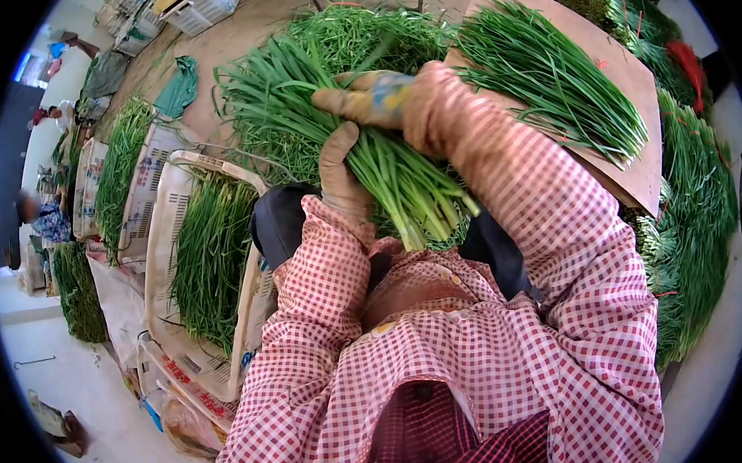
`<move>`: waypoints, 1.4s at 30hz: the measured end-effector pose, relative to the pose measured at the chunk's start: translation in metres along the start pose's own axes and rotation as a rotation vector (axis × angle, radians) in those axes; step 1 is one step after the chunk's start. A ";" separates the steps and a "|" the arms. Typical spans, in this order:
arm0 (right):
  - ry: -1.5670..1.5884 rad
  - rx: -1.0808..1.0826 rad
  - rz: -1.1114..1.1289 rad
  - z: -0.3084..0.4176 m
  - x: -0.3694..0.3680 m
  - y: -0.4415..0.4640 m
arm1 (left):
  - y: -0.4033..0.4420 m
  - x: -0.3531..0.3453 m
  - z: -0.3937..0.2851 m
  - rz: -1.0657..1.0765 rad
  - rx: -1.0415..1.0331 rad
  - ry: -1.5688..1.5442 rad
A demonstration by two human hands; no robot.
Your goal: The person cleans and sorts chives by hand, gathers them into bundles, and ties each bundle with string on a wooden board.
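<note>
My left hand [343, 171], in a tan work glove, is closed around a bunch of garlic chives [393, 172]. Their pale cut stems point down toward my lap, and the green leaves fan out to the upper left. Across the top of the bunch lies my gloved right hand [373, 99], its fingers stretched over the leaves and slightly blurred. Below and behind the bunch is a loose heap of chives [362, 33].
A board [638, 87] at upper right bears a flat pile of chives [555, 83]. Tied bundles [694, 234] line the right side. At left stands a white plastic basket [153, 274] with more chives [211, 263]. Another person [51, 216] is at far left.
</note>
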State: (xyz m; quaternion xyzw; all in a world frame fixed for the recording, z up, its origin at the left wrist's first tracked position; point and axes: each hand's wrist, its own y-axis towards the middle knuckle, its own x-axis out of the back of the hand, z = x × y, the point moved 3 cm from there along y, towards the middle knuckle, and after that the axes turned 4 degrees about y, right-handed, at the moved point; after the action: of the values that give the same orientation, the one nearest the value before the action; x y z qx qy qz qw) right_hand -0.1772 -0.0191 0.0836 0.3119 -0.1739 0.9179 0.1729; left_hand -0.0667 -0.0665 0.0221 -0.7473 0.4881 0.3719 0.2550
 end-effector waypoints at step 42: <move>-0.203 0.483 -0.268 0.033 -0.025 -0.147 | -0.029 0.007 -0.057 -0.038 -0.207 -0.074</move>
State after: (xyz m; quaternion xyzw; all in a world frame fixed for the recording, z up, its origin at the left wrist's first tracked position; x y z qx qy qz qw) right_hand -0.0786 0.0907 0.1233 0.4543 0.0760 0.8658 0.1954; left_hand -0.0208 -0.1016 0.0505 -0.7643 0.4231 0.4431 0.2013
